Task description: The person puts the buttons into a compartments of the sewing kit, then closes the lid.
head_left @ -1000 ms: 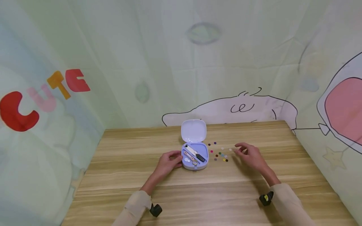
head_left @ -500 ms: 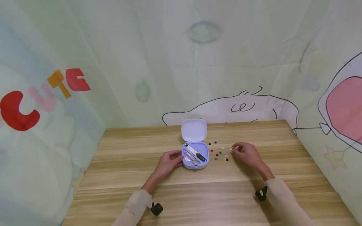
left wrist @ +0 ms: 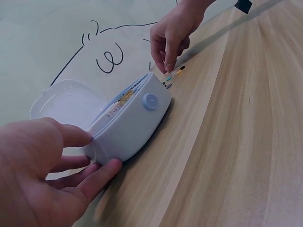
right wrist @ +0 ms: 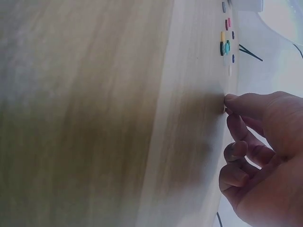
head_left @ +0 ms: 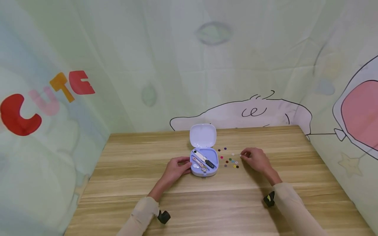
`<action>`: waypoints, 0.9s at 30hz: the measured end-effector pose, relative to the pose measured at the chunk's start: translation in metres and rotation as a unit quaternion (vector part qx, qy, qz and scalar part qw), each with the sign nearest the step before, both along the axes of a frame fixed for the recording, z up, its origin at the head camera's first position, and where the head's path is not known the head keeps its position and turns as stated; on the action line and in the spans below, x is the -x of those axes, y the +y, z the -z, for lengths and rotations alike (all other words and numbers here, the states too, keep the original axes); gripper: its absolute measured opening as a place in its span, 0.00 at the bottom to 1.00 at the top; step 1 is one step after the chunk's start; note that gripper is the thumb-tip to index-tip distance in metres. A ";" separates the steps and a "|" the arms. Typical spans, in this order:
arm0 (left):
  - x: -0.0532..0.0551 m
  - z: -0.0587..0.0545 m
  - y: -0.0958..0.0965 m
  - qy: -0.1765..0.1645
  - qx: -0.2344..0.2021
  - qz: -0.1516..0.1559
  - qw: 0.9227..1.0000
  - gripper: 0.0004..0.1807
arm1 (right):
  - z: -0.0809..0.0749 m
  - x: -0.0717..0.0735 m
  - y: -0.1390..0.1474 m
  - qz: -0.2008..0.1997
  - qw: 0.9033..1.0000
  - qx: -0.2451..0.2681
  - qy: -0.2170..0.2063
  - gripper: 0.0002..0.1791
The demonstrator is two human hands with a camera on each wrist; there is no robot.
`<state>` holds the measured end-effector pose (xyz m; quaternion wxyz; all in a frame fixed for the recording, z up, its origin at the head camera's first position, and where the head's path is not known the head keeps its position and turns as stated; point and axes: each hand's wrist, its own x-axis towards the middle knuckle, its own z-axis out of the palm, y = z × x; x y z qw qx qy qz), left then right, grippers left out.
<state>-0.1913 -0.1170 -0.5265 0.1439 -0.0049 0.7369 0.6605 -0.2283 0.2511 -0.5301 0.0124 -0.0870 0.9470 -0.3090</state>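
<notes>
A pale blue and white case stands with its lid raised. In it lie a white tool with a black end and a smaller pinkish tool with a round end. My left hand holds the case's left side, fingers and thumb on its wall and rim in the left wrist view. To the right, my right hand has thumb and forefinger together at the tabletop. They pinch a small white button, mostly hidden. Its other fingers are curled, as the right wrist view shows.
Several small buttons in mixed colours, among them a pink one, a green one and a yellow one, lie between the case and my right hand on the wooden table. A printed curtain hangs behind the table.
My right hand has moved a little left, and its fingertips have closed on the white button at the right of the group. My left hand and the case stay in place.
</notes>
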 end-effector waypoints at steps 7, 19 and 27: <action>0.001 -0.002 -0.001 -0.008 0.004 0.004 1.000 0.21 | 0.000 0.006 0.000 -0.008 1.000 0.003 -0.016 0.05; 0.004 -0.004 -0.003 -0.024 -0.008 0.016 1.000 0.21 | -0.001 0.008 -0.001 -0.012 0.999 0.015 -0.035 0.03; 0.006 -0.005 -0.003 -0.038 -0.019 0.016 0.999 0.21 | -0.011 0.011 0.001 -0.024 0.992 0.102 -0.077 0.07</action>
